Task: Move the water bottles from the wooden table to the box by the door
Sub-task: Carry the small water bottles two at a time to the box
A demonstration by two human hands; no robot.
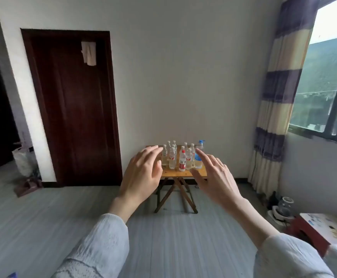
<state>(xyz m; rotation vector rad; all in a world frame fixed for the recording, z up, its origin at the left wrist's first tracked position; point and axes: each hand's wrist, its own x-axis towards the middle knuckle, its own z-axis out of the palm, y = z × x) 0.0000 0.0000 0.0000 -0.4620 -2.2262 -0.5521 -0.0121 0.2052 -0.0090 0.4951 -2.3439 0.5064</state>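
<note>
Several clear water bottles (182,160) with white caps and red labels stand upright in a cluster on a small folding wooden table (175,173) against the far wall. One bottle with a blue cap and blue label (198,157) stands at the right of the cluster. My left hand (141,177) and my right hand (215,177) are held out in front of me, fingers spread, empty, well short of the table across the floor. The hands cover the table's left and right ends. No box shows in this view.
A dark wooden door (73,109) is shut to the left of the table. A white sack (24,161) leans at the wall corner on the left. Striped curtain (278,101) and window are right; a red stool (308,233) and kettle (285,207) sit at lower right.
</note>
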